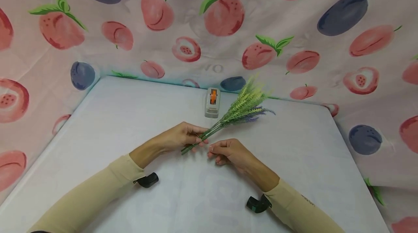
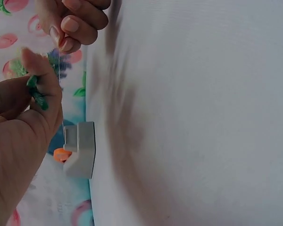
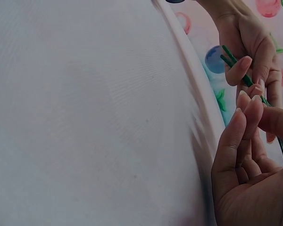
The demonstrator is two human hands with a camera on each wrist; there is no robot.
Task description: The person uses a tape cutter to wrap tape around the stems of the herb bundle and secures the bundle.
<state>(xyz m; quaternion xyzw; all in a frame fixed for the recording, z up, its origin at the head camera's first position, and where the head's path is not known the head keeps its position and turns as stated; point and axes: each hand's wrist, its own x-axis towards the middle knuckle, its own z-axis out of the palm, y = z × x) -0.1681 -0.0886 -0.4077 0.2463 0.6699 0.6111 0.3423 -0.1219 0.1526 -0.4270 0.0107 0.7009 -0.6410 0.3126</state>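
Note:
My left hand (image 1: 184, 137) grips the green stems of a bunch of artificial flowers (image 1: 245, 106); its yellow-green and purple heads point to the back right. The cut stem ends (image 2: 37, 93) stick out of that hand in the left wrist view. Just to the right is my right hand (image 1: 230, 153), thumb and fingertips pinched together near the stems. In the left wrist view a thin pale strand (image 2: 59, 70) runs down from the right fingertips past the left hand; its kind and far end are unclear. The right fingertips (image 3: 257, 101) overlap the left hand in the right wrist view.
A grey tape dispenser (image 1: 212, 103) with an orange roll core stands near the back edge of the white table (image 1: 137, 109). Behind and beside the table hangs a fruit-printed cloth (image 1: 192, 15). Black wrist mounts (image 1: 148, 180) jut from both sleeves.

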